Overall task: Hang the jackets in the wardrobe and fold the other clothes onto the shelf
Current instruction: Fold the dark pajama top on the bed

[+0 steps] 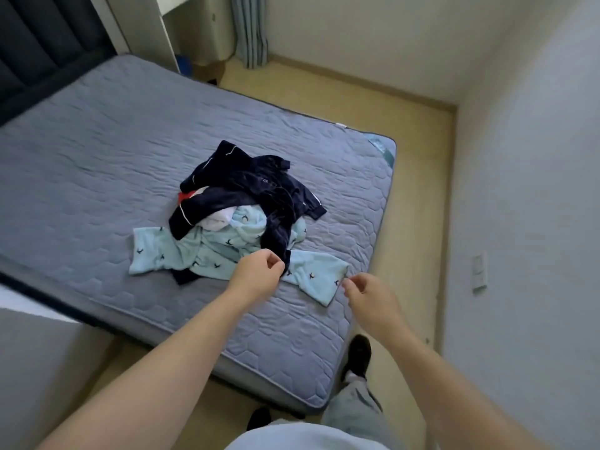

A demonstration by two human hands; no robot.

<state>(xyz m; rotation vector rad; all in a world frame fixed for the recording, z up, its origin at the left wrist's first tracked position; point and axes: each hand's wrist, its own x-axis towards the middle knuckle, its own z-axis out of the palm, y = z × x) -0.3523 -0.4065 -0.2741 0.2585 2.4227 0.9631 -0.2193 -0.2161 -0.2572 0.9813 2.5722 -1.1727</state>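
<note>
A heap of clothes lies in the middle of the grey quilted bed [97,151]. On top is a dark navy velvet garment [246,186] with thin white piping. Under it spreads a light blue printed garment [207,254], with a bit of white cloth [217,220] and a red patch [183,197] showing. My left hand [256,271] hovers at the near edge of the heap, fingers curled beside the navy cloth, holding nothing that I can see. My right hand [370,292] is just off the light blue sleeve end [324,277], fingers loosely bent and empty.
The bed's near corner [311,397] is right in front of my legs and black socks [358,354]. Wooden floor [406,222] runs along the right side to a white wall. A dark headboard [39,50] stands at far left, a curtain [250,30] at the back.
</note>
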